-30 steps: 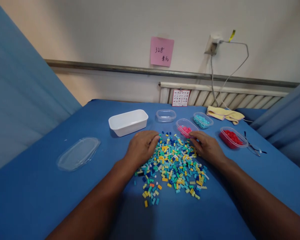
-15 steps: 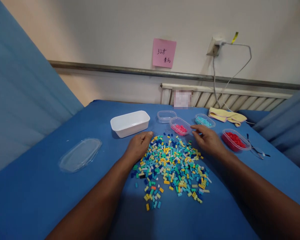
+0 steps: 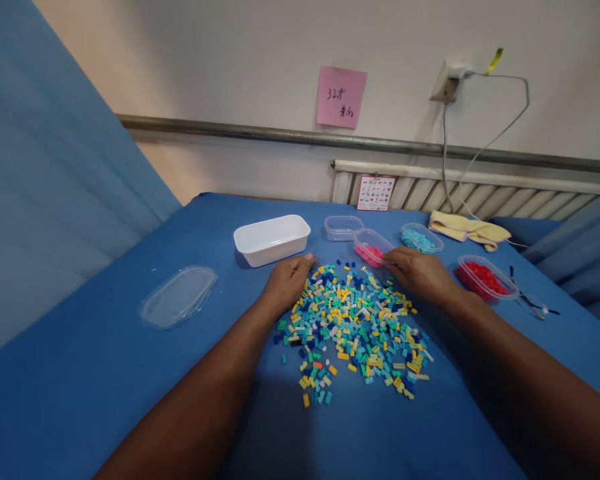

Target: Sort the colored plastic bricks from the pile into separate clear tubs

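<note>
A heap of small plastic building bricks point(image 3: 350, 320), mostly blue, teal, green and yellow, is spread over the blue tabletop point(image 3: 380, 433). My left hand point(image 3: 289, 280) rests on its side at the heap's upper left edge, fingers curled and thumb up. Whatever might be inside it is hidden. At the upper right of the heap, my right hand point(image 3: 420, 272) has its fingers closed at the near right rim of a clear plastic tub point(image 3: 374, 248). Pink bricks point(image 3: 369, 254) lie in that tub; the fingertips partly overlap its edge.
Behind the heap stand a white box point(image 3: 273, 252) and a clear tub point(image 3: 343, 228). Light-blue bricks fill one tub point(image 3: 422, 239), red ones another point(image 3: 486, 277). Clear lids point(image 3: 179, 297) lie left; glasses point(image 3: 533, 303) and a yellow cloth point(image 3: 470, 229) lie right.
The view has shifted slightly. My right hand has turned over, and its fingers have closed at the pink-brick tub's rim. My left hand keeps its place beside the heap.
</note>
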`<state>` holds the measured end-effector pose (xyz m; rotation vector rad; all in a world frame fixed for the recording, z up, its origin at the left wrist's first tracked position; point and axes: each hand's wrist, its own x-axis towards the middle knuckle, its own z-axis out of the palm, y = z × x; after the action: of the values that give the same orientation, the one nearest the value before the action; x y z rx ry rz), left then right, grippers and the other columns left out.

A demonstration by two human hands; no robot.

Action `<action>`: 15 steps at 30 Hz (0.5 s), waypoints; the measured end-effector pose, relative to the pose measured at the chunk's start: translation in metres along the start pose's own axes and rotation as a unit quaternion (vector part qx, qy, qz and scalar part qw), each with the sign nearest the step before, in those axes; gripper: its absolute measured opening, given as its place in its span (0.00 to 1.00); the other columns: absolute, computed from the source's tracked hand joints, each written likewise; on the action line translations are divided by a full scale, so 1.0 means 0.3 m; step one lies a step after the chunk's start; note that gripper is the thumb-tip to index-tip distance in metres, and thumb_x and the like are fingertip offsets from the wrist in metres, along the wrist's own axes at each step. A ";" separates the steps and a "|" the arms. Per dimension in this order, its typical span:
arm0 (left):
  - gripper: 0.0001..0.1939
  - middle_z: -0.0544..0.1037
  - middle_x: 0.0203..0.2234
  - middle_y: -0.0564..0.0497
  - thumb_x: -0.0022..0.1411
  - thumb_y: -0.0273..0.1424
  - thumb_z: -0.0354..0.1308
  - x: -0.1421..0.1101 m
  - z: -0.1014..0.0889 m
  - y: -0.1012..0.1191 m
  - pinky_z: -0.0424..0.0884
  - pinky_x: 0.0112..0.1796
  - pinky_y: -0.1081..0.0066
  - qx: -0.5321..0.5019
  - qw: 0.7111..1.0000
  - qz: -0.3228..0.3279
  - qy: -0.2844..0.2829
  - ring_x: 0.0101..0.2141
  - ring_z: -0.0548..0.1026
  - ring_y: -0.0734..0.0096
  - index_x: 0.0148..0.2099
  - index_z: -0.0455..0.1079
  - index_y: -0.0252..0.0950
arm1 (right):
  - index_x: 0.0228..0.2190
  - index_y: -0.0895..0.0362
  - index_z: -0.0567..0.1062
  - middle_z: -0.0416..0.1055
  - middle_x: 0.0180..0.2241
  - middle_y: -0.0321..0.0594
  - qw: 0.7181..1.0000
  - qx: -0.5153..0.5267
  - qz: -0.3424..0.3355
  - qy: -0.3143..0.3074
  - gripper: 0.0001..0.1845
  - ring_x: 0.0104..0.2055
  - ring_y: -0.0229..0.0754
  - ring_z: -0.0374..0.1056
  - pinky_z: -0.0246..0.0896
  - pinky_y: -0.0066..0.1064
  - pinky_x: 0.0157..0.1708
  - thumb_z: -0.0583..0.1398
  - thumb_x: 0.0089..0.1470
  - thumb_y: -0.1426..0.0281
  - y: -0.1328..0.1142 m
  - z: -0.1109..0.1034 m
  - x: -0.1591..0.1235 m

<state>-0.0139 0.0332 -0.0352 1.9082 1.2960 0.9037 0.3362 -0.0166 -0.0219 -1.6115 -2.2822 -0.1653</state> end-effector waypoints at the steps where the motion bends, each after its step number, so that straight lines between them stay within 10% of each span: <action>1: 0.36 0.88 0.44 0.47 0.75 0.59 0.46 0.000 0.001 -0.001 0.75 0.53 0.61 -0.004 1.000 0.000 0.000 0.48 0.83 0.53 0.49 0.85 0.36 | 0.52 0.52 0.84 0.83 0.53 0.47 1.000 -0.010 0.005 -0.002 0.18 0.51 0.51 0.79 0.72 0.38 0.45 0.55 0.72 0.65 0.000 -0.004 -0.003; 15: 0.37 0.88 0.43 0.47 0.75 0.61 0.46 0.007 -0.005 0.002 0.76 0.52 0.60 -0.012 1.000 -0.004 -0.001 0.46 0.83 0.52 0.49 0.85 0.37 | 0.62 0.54 0.78 0.80 0.60 0.52 0.991 -0.066 0.097 0.061 0.23 0.54 0.54 0.79 0.74 0.42 0.49 0.54 0.74 0.60 -0.011 -0.013 0.046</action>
<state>-0.0142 0.0354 -0.0334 1.8833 1.2863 0.9095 0.3298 -0.0068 -0.0132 -1.8254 -2.0471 -0.3611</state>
